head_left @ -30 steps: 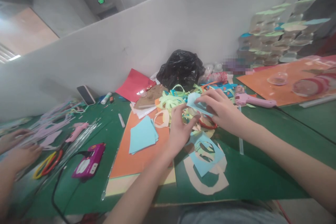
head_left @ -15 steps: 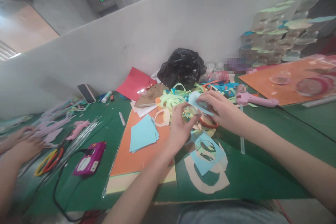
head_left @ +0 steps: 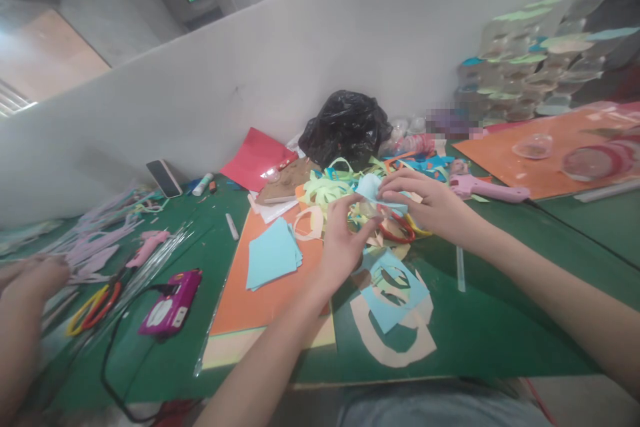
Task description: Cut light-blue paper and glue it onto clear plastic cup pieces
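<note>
Between my hands is a piece of light blue paper (head_left: 369, 185) lying over what looks like a small clear plastic cup (head_left: 371, 208). My left hand (head_left: 344, 233) curls round the cup from the left, thumb and fingers on its sides. From the right, my right hand (head_left: 423, 203) grips the blue paper's edge, its fingers bent over it. Red-and-yellow-handled scissors (head_left: 400, 230) lie just beneath, partly hidden by my right hand. Nearer me, a blue sheet with cut-out holes (head_left: 395, 293) overlaps a cream paper offcut (head_left: 395, 357). Green and yellow paper scraps (head_left: 325, 187) pile up behind.
Left of my hands, a stack of blue paper squares (head_left: 273, 255) rests on orange sheets (head_left: 240, 307). A pink glue gun (head_left: 495, 190) with a cord lies right; a black plastic bag (head_left: 345, 127) sits behind. At far left are another person's hands (head_left: 37, 277) and a purple box (head_left: 171, 302).
My right hand has shifted slightly right along the blue paper, uncovering more of the scissors' handles. My left hand stays put. The other person's hands have drawn back to the left.
</note>
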Available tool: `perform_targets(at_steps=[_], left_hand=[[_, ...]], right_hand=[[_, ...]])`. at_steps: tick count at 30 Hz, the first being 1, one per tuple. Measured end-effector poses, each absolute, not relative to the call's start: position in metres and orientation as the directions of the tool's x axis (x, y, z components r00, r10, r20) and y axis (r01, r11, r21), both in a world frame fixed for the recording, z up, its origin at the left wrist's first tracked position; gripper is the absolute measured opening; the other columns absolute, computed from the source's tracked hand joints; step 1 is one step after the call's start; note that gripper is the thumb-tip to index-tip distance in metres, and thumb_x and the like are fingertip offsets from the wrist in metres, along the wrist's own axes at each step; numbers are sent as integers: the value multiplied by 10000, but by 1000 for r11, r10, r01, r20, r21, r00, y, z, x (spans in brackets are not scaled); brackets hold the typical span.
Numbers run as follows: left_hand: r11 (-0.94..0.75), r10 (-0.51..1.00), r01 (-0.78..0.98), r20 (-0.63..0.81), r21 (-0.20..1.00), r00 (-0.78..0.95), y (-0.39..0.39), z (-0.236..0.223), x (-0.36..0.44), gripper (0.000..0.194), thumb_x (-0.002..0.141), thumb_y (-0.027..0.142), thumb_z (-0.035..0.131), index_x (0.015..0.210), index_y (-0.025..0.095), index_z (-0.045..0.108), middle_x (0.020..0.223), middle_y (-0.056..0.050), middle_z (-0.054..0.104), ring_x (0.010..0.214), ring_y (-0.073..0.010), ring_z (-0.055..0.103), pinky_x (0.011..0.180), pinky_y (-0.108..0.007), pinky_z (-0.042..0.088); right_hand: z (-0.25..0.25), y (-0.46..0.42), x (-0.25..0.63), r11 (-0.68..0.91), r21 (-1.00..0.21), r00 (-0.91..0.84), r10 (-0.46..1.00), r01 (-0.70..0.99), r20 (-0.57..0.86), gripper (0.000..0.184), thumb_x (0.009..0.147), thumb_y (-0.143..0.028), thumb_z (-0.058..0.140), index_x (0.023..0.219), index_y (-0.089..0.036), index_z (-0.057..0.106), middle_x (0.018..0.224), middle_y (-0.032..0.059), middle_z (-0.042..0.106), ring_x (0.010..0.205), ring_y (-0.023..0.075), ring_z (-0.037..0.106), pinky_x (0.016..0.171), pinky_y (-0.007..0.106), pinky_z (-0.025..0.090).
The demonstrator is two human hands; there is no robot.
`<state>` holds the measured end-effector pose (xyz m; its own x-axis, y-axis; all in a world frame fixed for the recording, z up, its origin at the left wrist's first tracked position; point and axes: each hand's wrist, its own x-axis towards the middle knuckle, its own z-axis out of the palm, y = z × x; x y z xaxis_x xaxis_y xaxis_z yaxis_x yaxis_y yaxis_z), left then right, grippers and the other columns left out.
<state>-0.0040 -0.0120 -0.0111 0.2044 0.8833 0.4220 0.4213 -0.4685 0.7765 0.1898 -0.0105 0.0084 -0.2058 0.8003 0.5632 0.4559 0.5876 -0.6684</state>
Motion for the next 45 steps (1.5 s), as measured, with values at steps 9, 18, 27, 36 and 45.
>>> perform_targets(at_steps=[9, 18, 27, 36, 45], left_hand=[[-476, 880, 424, 416, 771, 231, -11, -15, -8, 343, 875, 273, 654, 1203, 270, 554, 1214, -68, 599, 1146, -231, 557, 899, -364, 481], [-479, 878, 413, 421, 774, 229, -11, -16, -8, 343, 871, 248, 632, 1205, 268, 556, 1193, -62, 603, 1124, -232, 563, 910, -376, 478], [-499, 867, 394, 447, 772, 221, -10, -15, -9, 371, 847, 204, 614, 1206, 248, 531, 1176, -75, 601, 1119, -239, 564, 924, -396, 483], [-656, 746, 446, 614, 609, 259, -12, -16, -5, 290, 923, 405, 610, 1145, 226, 556, 1072, -76, 630, 1038, -225, 588, 885, -376, 489], [-726, 641, 519, 717, 451, 274, -9, -22, -4, 369, 904, 459, 647, 1156, 208, 547, 1070, -81, 628, 1023, -223, 594, 842, -358, 501]], right_hand=[[2, -16, 187, 557, -622, -228, 817, 550, 530, 437, 925, -506, 603, 1274, -248, 552, 1271, 105, 571, 1190, 289, 548, 1026, 495, 466], [0, -21, 178, 622, -429, -308, 738, 655, 600, 415, 1030, -429, 410, 1391, -239, 486, 1379, 145, 513, 1302, 303, 472, 1112, 547, 395], [-14, -27, 165, 599, -416, -323, 760, 684, 563, 634, 1048, -529, 288, 1584, -198, 227, 1570, 162, 358, 1460, 317, 330, 1181, 583, 324], [-17, -32, 164, 560, -715, -344, 826, 418, 446, 784, 990, -675, 308, 1624, -260, 108, 1660, 96, 161, 1521, 300, 204, 1221, 577, 230], [-20, -33, 153, 268, -962, -182, 944, -56, 273, 695, 961, -701, 371, 1551, -336, 340, 1629, -7, 284, 1515, 271, 228, 1253, 515, 176]])
